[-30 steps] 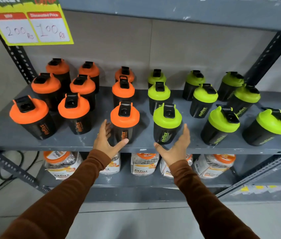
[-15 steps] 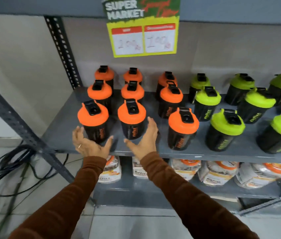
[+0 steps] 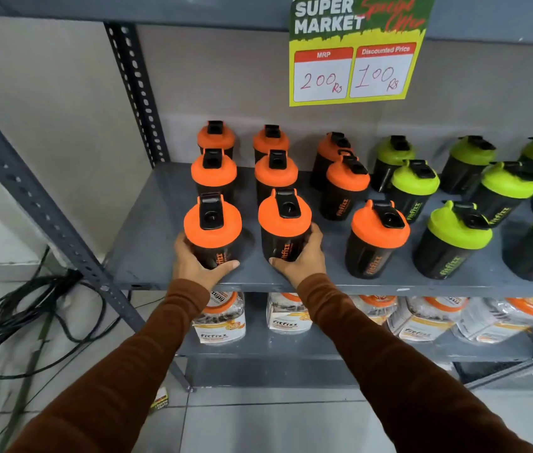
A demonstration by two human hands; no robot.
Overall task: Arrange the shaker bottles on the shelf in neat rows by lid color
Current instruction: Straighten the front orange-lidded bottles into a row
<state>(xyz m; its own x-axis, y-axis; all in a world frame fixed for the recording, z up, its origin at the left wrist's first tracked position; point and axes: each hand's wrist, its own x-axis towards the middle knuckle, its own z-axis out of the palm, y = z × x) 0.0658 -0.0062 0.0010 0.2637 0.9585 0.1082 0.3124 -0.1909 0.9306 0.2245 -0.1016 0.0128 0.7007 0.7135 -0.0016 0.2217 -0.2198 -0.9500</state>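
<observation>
Matt plastic orange lids (image 3: 212,223) on a painted grey metal shelf (image 3: 147,256)

shaker bottles (image 3: 343,191) in rows on shelf (image 3: 147,243), pouches (image 3: 286,313) beneath

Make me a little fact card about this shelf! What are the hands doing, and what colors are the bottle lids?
left hand: wrapped around the front-left orange-lid bottle
right hand: wrapped around the next orange-lid bottle
orange lids: nine bottles, left part of the shelf
green lids: right part, running out of view
sign: MRP 200 Rs, discounted price 100 Rs
lower shelf: Fitfizz jars
</observation>
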